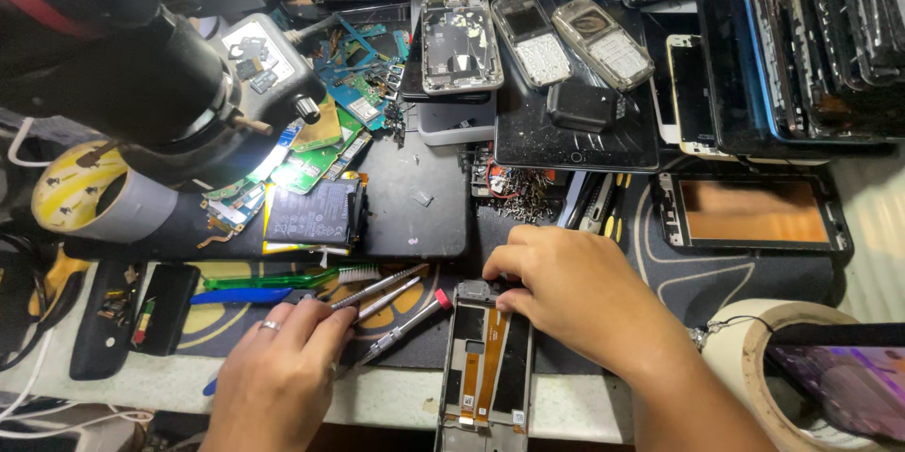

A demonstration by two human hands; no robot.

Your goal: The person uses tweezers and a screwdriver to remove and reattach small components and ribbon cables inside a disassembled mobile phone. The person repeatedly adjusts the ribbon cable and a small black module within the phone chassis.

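- Resting at the near edge of the counter [584, 405], an opened grey phone frame with orange flex cables [485, 362] lies lengthwise.
- The right hand [575, 296] presses curled fingers [504, 268] onto the frame's far end, touching it.
- The left hand [283, 358], ring on one finger, pinches silver metal tweezers [377, 287] just left of the frame.
- A black flat battery [311, 213] lies farther off, left of centre.
- Old keypad phones [566, 42] sit far behind.

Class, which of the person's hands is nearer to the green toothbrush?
Left. The left hand lies just below the green toothbrush; the right hand is off to its right, on the opened phone frame.
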